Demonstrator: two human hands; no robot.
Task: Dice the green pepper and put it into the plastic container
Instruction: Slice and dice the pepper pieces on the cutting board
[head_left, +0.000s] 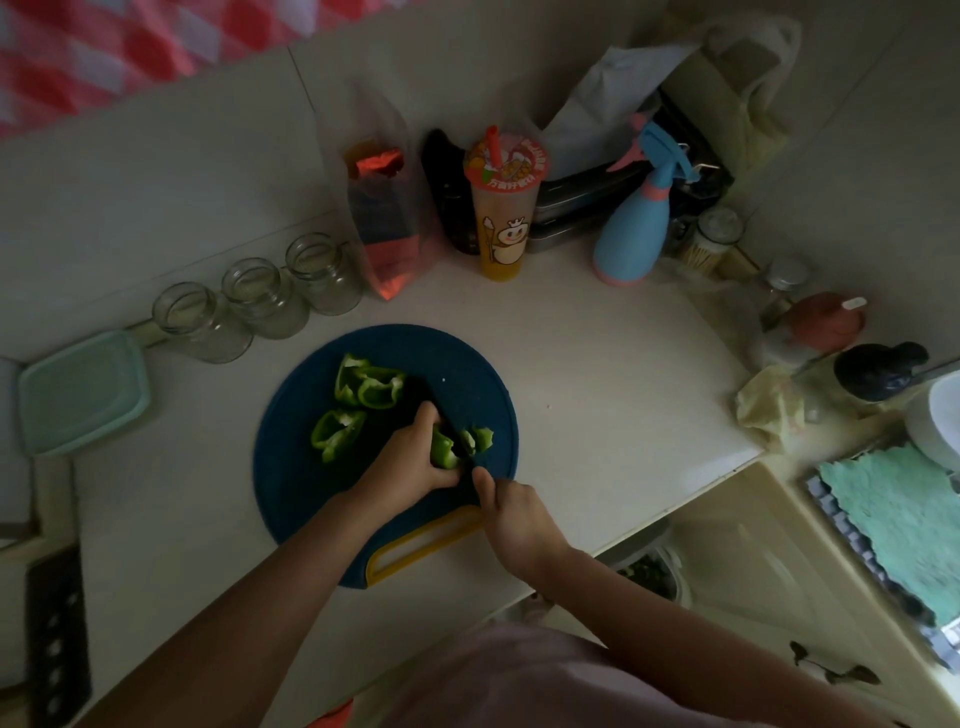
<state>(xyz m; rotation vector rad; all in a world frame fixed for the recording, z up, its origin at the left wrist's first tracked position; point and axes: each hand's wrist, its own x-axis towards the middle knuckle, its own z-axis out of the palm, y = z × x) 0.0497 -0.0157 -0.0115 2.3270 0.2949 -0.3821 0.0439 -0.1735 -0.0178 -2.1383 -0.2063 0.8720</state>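
While the left hand (410, 462) curls its fingers over a strip of green pepper (444, 451) to pin it near the middle of the round blue cutting board (291, 483), the right hand (514, 517) sits just beside it. Its fist is closed and its thumb points forward, apparently round a knife whose blade cannot be made out against the dark board. A small cut bit (480, 439) lies just past the held strip. Two larger pieces (370, 387) wait further back on the board, likely set apart to leave the cutting spot free. Dicing looks barely begun.

A teal-lidded plastic container (83, 392) stands on the counter (597, 374) to the left, well apart from the board, with its lid on. A second tub (649, 571) with something green in it shows below the counter edge; which one is meant cannot be told. Behind, a sealed drink cup (501, 228) bears a crowned cartoon figure and Chinese characters on its film top, too blurred to read.
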